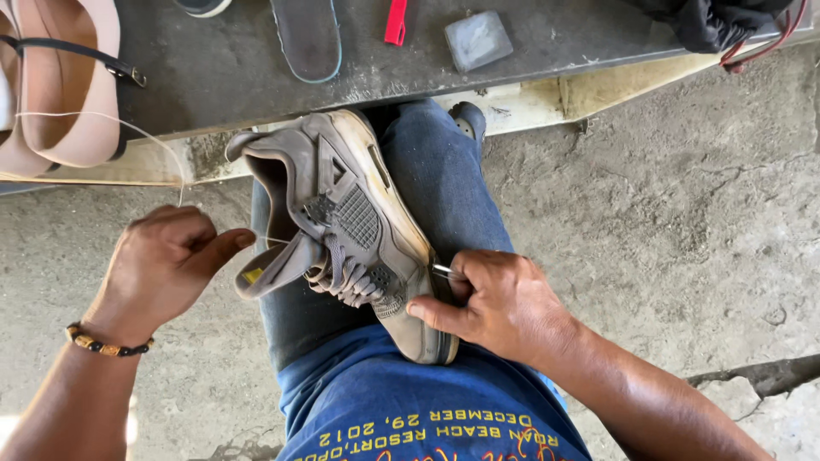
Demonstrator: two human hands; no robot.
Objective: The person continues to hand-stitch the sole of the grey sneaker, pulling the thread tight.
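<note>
On the person's lap, across a blue-jeaned thigh (pixel 444 183), lies a worn grey high-top sneaker (pixel 354 222), on its side with the sole edge (pixel 401 209) turned rightward and the toe toward the body. The right hand (pixel 495 303) grips the toe end, thumb pressed against the upper, while its fingers pinch a thin metal tool (pixel 442 271), probably a stitching awl or needle, at the seam between sole and upper. The left hand (pixel 166 260) is closed on a pale thread (pixel 128 126), thumb against forefinger, drawing it taut; its far end cannot be traced.

Step in hand, as judged: hand-stitching the sole to the upper, mid-stitch. The next move calls for steady thread tension and a firm hold on the shoe while the tool passes through the seam.

Beyond the knee, a dark bench (pixel 222 68) carries a shoe insole (pixel 307 34), a red strip (pixel 395 21), a grey block (pixel 478 38) and a beige bag (pixel 64 85). Rough concrete floor (pixel 683 213) surrounds.
</note>
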